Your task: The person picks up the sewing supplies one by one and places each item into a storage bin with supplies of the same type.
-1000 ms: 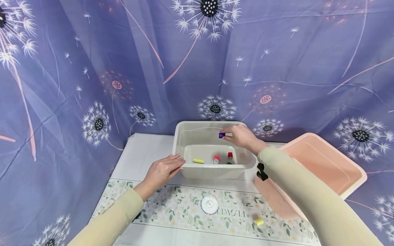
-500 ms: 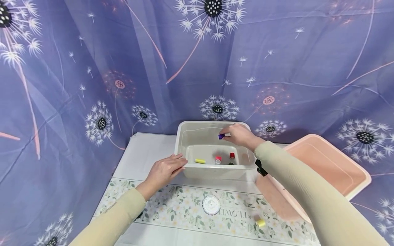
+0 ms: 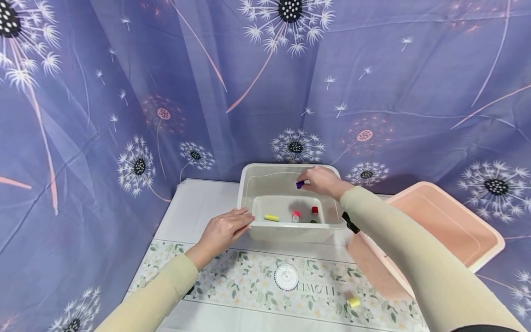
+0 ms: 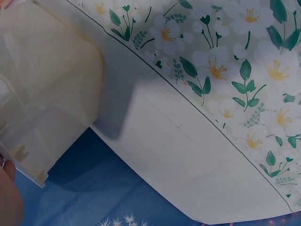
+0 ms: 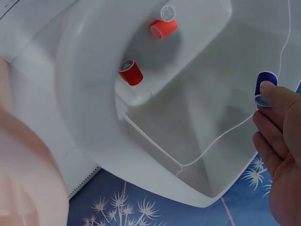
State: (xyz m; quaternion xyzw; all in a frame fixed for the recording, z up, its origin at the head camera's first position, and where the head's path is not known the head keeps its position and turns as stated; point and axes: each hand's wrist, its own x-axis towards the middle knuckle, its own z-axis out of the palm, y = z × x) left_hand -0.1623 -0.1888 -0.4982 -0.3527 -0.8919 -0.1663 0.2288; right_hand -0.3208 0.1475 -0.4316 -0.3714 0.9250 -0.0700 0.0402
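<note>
My right hand (image 3: 325,180) pinches a dark blue-purple spool (image 3: 299,185) over the inside of the white tub (image 3: 290,226). In the right wrist view, thumb and fingers grip this spool (image 5: 265,88) by its side. My left hand (image 3: 221,230) rests on the tub's front left corner, fingers over the rim; the left wrist view has only part of that hand (image 4: 8,188) at its edge. On the tub floor lie a yellow spool (image 3: 271,217), a light red one (image 3: 296,215), a dark red one (image 3: 315,210) and a dark green one (image 3: 313,221), partly hidden by the rim.
A peach tub (image 3: 444,221) stands to the right, partly behind my right sleeve. Another yellow spool (image 3: 353,302) lies on the flowered cloth (image 3: 249,276) in front, near a round white printed disc (image 3: 286,277). A blue dandelion curtain (image 3: 232,138) hangs close behind the tubs.
The view has shifted slightly, so the tubs appear a little farther right. My right hand still holds the blue-purple spool, which has tilted and sunk slightly. The left hand stays on the rim.
</note>
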